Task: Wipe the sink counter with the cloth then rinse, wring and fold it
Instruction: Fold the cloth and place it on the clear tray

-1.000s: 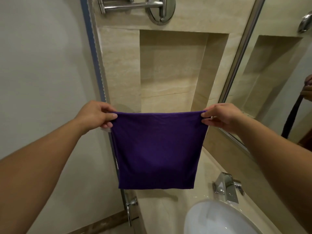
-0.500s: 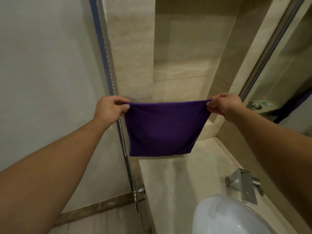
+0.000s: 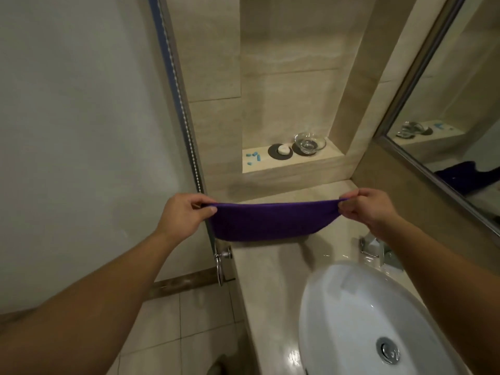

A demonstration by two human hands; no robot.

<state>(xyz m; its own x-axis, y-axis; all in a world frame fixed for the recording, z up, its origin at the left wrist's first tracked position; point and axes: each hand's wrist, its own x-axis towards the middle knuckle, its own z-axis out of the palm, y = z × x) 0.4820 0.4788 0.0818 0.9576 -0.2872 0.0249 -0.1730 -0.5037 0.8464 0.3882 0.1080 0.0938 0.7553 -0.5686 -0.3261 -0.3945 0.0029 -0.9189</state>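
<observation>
Lowered toward the counter (image 3: pixel 270 269), purple cloth (image 3: pixel 270 221) stretched between left hand (image 3: pixel 184 212) and right hand (image 3: pixel 368 208), each pinching a corner

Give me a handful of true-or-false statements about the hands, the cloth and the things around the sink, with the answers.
1. Both hands hold the cloth, the left hand at one top corner and the right hand at the other. True.
2. The cloth is green. False: it is purple.
3. The cloth lies crumpled in the sink. False: it is stretched between the hands above the counter.
4. A glass bowl stands in the wall niche. True.
5. Water is running into the sink. False: no stream shows, and the faucet is mostly hidden by the right arm.
</observation>
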